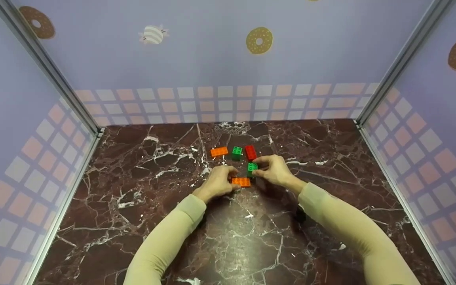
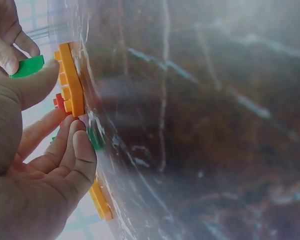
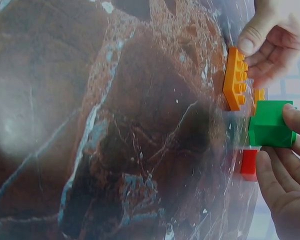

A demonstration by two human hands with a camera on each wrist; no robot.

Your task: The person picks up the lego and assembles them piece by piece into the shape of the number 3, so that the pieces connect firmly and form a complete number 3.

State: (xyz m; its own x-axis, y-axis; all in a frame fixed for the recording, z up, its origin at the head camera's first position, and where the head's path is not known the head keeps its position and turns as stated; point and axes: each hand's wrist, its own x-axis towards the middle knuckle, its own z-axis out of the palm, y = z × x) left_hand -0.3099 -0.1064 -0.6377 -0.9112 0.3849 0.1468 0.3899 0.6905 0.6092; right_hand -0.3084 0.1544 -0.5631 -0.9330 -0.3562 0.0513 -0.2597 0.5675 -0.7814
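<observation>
An orange toy building brick with studs on top lies flat on the marble-patterned surface. My left hand holds its left end, thumb on the near side and fingers on the far side. Just behind that brick, my right hand pinches a green building brick between thumb and fingers. In the right wrist view this green brick appears slightly raised, apart from the orange brick. The left wrist view shows the orange brick between my left thumb and fingers.
Farther back lie a second orange brick, another green brick and a red brick, the red one close to my right fingertips. Patterned panels enclose the dark marble surface at the back and both sides.
</observation>
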